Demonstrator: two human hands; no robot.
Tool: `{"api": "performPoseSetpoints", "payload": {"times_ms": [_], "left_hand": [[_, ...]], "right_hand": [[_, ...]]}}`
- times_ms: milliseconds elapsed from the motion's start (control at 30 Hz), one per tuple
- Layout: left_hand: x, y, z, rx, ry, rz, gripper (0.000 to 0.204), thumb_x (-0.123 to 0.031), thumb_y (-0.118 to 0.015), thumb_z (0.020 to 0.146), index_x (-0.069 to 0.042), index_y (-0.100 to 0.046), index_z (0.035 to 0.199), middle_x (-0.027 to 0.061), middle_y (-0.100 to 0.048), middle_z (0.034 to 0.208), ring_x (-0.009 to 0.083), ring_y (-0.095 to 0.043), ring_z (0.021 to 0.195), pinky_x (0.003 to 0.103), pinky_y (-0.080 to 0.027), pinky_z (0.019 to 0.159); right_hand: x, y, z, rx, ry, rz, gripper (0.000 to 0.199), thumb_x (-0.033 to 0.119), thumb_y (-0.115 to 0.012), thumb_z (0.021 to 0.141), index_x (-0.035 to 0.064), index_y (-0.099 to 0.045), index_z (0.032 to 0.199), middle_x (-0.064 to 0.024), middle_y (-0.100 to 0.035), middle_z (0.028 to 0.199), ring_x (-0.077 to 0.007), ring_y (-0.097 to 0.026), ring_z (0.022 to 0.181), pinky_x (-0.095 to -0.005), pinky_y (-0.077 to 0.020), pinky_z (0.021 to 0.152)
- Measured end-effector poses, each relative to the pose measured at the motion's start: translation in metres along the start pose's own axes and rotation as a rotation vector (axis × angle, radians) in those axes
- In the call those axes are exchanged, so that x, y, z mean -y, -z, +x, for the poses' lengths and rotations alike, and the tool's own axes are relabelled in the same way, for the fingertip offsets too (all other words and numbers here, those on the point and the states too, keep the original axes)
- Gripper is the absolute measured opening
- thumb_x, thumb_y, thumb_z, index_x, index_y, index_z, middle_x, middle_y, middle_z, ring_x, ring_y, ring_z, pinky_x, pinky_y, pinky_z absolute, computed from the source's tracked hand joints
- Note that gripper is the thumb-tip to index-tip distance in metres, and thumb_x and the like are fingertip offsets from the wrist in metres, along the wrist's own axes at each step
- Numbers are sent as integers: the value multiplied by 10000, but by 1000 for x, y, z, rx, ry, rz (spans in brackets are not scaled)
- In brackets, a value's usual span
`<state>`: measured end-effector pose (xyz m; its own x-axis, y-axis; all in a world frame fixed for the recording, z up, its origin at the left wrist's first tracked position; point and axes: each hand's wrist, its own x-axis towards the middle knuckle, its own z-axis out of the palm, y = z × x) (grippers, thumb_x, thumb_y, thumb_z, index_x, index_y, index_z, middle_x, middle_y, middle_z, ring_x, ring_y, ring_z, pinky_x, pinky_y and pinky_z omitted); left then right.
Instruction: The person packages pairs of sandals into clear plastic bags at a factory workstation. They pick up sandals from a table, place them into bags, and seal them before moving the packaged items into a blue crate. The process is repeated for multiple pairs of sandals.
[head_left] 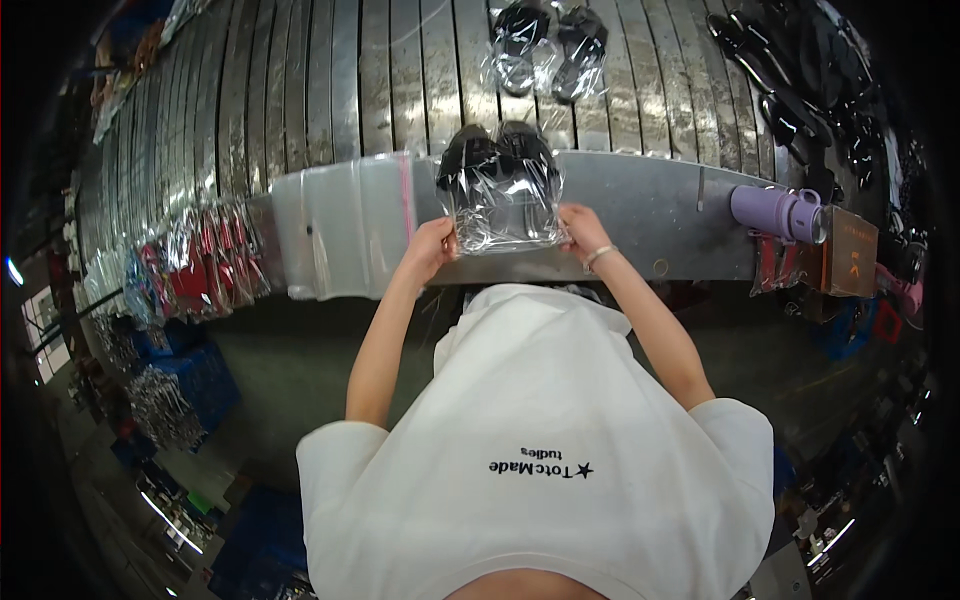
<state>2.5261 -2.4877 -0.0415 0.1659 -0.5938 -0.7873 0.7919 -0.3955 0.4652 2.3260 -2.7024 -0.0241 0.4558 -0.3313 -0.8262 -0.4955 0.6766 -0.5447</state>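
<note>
A pair of black sandals in a clear plastic bag lies in front of me across the edge of the grey metal ledge. My left hand pinches the bag's near left corner, fingers closed. At the opposite near corner, my right hand is closed on the plastic too; a bracelet circles that wrist. The sandals sit side by side inside, and the bag's near part is wrinkled and shiny. To the left of my left hand, a stack of flat clear plastic bags with a pink strip rests on the ledge.
Beyond the ledge runs a slatted metal conveyor carrying another bagged pair of dark sandals. Red bagged items crowd the left end. A purple tumbler and an orange-brown box stand at right, with black footwear piled beyond.
</note>
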Motion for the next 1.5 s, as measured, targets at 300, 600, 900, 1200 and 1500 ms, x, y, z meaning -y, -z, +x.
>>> {"api": "performPoseSetpoints", "payload": {"times_ms": [300,600,900,1200,1500], "left_hand": [[-208,-217,-69,-250,-1267,2113,266,-321,-735,637,-77,-629,649,115,-570,1030,290,-480,1012,449,-282,917],[-299,-232,165,-671,-1136,1324,866,-556,-664,653,-23,-375,1272,251,-352,1296,376,-325,1220,496,-211,1008],[-252,-173,245,-533,-508,969,958,-398,-817,555,68,-325,1231,210,-546,1077,266,-542,986,336,-407,869],[-249,-140,220,-612,-585,940,924,-337,-829,547,49,-343,1232,226,-481,1156,295,-488,1050,364,-380,903],[-210,-202,98,-132,-1034,605,1030,-335,-813,566,-2,-224,1342,146,-343,1329,265,-311,1245,357,-228,1032]], "right_hand": [[186,-19,-38,-437,1182,-865,461,381,-698,708,30,-600,991,-62,-634,777,-194,-608,684,-280,-473,615],[234,43,134,-579,408,-309,663,569,-613,712,-90,-625,780,-242,-628,747,-340,-629,737,-377,-472,644],[329,245,156,-1293,665,-496,769,460,-670,717,-107,-398,1158,-289,-487,1070,-380,-466,1032,-421,-371,895],[379,380,216,-969,668,-68,359,242,-774,624,-10,-652,849,-73,-649,772,-154,-605,662,-282,-470,610],[287,98,-13,-360,822,558,113,130,-625,819,26,-585,804,-28,-609,723,-37,-479,498,-199,-398,448]]}}
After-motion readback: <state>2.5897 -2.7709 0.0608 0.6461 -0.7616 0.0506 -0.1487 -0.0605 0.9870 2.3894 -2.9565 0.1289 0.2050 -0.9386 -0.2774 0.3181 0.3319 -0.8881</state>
